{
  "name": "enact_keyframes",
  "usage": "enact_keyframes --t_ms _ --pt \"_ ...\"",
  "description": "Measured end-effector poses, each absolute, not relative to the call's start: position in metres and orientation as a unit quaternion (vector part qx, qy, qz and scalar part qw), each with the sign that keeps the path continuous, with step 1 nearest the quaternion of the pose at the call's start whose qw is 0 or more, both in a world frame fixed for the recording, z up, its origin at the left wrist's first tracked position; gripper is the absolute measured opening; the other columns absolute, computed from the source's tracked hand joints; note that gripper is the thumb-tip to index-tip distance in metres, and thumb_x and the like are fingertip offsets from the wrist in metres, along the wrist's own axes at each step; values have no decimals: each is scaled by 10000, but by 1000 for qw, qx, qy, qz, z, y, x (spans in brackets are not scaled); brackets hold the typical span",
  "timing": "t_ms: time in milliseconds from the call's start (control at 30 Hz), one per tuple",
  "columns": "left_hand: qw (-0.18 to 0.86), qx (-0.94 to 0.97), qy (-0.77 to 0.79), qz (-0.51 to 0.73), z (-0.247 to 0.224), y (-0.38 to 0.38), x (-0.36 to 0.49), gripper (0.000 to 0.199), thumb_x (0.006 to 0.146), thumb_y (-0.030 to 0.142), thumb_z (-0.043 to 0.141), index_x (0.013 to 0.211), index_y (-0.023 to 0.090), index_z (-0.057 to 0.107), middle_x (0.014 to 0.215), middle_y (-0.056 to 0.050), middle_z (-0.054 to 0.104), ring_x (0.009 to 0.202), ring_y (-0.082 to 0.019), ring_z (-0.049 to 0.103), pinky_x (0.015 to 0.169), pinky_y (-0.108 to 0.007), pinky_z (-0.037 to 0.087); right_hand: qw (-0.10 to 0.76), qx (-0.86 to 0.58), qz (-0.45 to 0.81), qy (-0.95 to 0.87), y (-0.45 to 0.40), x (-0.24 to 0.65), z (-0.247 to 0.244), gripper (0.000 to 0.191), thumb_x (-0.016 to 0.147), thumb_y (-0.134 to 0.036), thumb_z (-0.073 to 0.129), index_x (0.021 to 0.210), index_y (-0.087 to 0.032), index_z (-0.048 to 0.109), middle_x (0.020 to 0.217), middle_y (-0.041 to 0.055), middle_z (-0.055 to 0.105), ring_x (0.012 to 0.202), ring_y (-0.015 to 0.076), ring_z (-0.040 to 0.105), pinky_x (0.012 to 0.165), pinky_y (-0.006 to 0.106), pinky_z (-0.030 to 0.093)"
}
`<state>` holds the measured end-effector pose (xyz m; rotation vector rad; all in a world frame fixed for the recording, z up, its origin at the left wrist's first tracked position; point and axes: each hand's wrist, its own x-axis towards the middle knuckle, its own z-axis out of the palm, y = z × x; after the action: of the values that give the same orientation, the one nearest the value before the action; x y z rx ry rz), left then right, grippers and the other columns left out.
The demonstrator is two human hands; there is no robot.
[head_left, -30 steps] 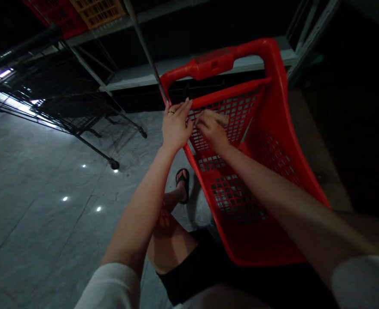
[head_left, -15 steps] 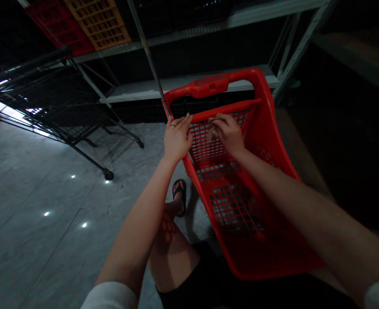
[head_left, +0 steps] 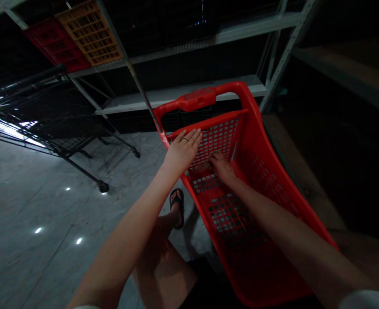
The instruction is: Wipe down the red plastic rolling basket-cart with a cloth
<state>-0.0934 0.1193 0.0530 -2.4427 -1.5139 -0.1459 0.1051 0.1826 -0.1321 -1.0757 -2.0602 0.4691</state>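
Note:
My left hand (head_left: 183, 151) lies on the left end of a red plastic shopping cart's (head_left: 263, 124) back panel, fingers stretched flat over the top edge, a ring on one finger. Down inside the basket, my right hand (head_left: 222, 168) presses a crumpled, brownish cloth (head_left: 208, 164) against the lower part of the gridded back panel (head_left: 220, 135). Most of the cloth is hidden by the fingers. Above the panel arches the cart's red handle (head_left: 197, 99). A thin metal pole (head_left: 141, 90) rises from the cart's left corner.
A dark wire cart (head_left: 63, 133) on casters stands at the left. Behind, a white metal rack (head_left: 241, 32) carries a red crate (head_left: 56, 45) and a yellow crate (head_left: 89, 32). My sandalled foot (head_left: 176, 206) is on the grey floor (head_left: 47, 266) beside the red cart.
My right hand has moved down the back panel with the cloth, from near its top to its lower part. My left hand has shifted slightly over the rim. The view has tilted a little.

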Motion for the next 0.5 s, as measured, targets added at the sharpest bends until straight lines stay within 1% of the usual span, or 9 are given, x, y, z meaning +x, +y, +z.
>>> enact_keyframes --t_ms 67,133,200,267,300,367,433,500 --pt "106 -852 -510 -50 56 122 -91 557 1074 134 465 1627 95 525 1740 -123 461 1640 -262 441 1360 -466 404 435 -468 176 -749 194 112 -121 281 874 -48 522 983 -204 728 1124 127 707 1121 265 660 1061 450 590" --pt "81 -856 -507 -57 56 122 -88 553 1074 185 525 1624 125 535 1732 -113 480 1649 -250 424 1340 -444 434 510 -523 138 -668 216 121 -99 314 908 -77 487 1105 -189 703 1211 153 664 1175 278 640 1112 500 556" --pt "57 -859 -507 -44 54 119 -86 501 1079 211 542 1575 168 600 1678 -95 563 1615 -233 481 1305 -420 476 585 -543 82 -597 242 130 -74 348 881 -84 517 1174 -202 664 1280 153 622 1266 291 604 1188 534 496" --pt "40 -854 -519 -25 52 116 -83 435 1087 232 537 1499 217 675 1602 -69 651 1529 -227 589 1244 -398 533 610 -538 53 -579 260 136 -59 373 862 -79 519 1187 -220 635 1313 143 601 1337 297 569 1241 555 441" --pt "35 -847 -530 -21 52 114 -81 412 1091 255 538 1469 242 699 1561 -57 688 1469 -232 647 1193 -388 571 602 -537 56 -588 264 137 -59 377 854 -78 512 1182 -222 628 1319 143 596 1354 299 558 1253 561 427" --pt "32 -832 -554 -11 53 111 -78 380 1092 316 545 1424 297 731 1464 -41 759 1322 -255 747 1057 -379 632 559 -548 85 -617 260 135 -75 364 850 -87 497 1164 -214 631 1324 155 595 1369 304 547 1260 568 420" --pt "26 -823 -567 17 56 109 -74 353 1087 345 542 1354 330 773 1313 -43 829 1169 -278 806 927 -376 645 503 -566 125 -642 243 130 -110 364 855 -101 477 1164 -198 643 1337 174 600 1393 311 534 1272 580 407" --pt "19 -819 -572 47 60 108 -72 345 1084 359 529 1273 330 816 1178 -63 860 1086 -299 821 860 -378 627 459 -571 163 -661 223 126 -151 394 847 -92 428 1161 -189 646 1319 183 619 1393 315 536 1268 621 398"
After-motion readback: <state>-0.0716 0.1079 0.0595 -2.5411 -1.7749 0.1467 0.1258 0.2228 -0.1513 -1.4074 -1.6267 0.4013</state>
